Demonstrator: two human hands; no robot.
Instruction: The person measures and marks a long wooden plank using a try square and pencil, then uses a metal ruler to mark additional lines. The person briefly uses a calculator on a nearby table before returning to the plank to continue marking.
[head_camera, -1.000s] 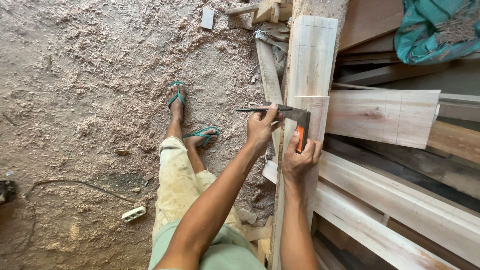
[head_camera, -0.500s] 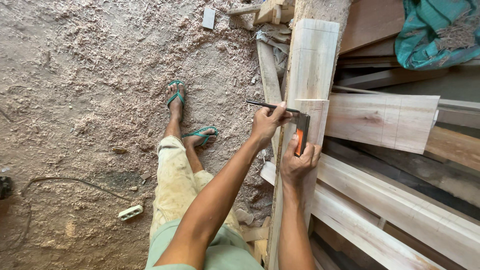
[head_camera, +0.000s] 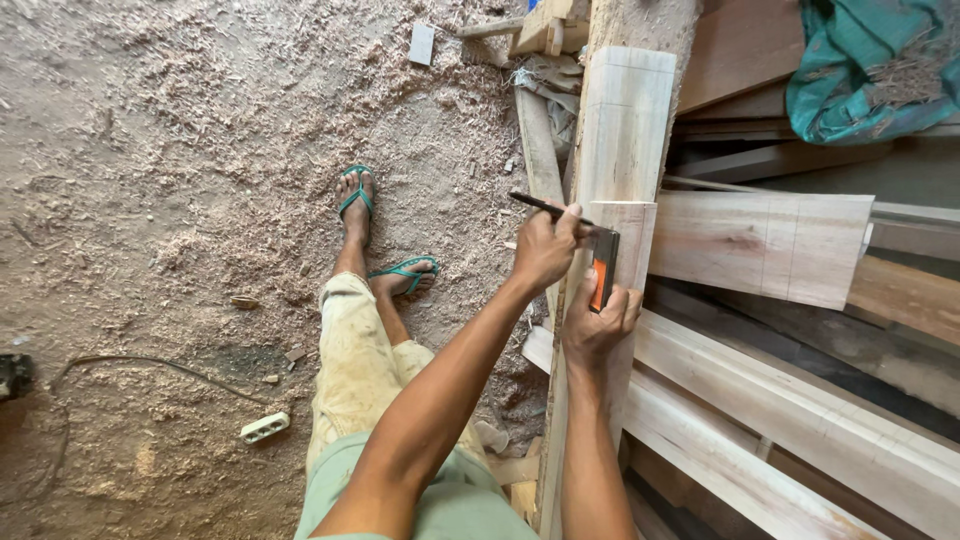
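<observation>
A dark pencil (head_camera: 545, 207) lies across the upper end of a pale upright plank (head_camera: 618, 240), pinched in the closed fingers of the left hand (head_camera: 545, 250), its tip beside a try square with an orange-and-black stock (head_camera: 601, 270). The right hand (head_camera: 597, 325) grips that stock from below, fingers wrapped around it against the plank's face. Around them lie stacked boards (head_camera: 765, 245) to the right, a teal cloth (head_camera: 870, 65) at top right, and a sawdust-strewn floor (head_camera: 170, 150) with a white plug strip (head_camera: 265, 427) to the left.

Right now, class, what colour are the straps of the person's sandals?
Green straps on both sandals, clearest in the head view.
</observation>
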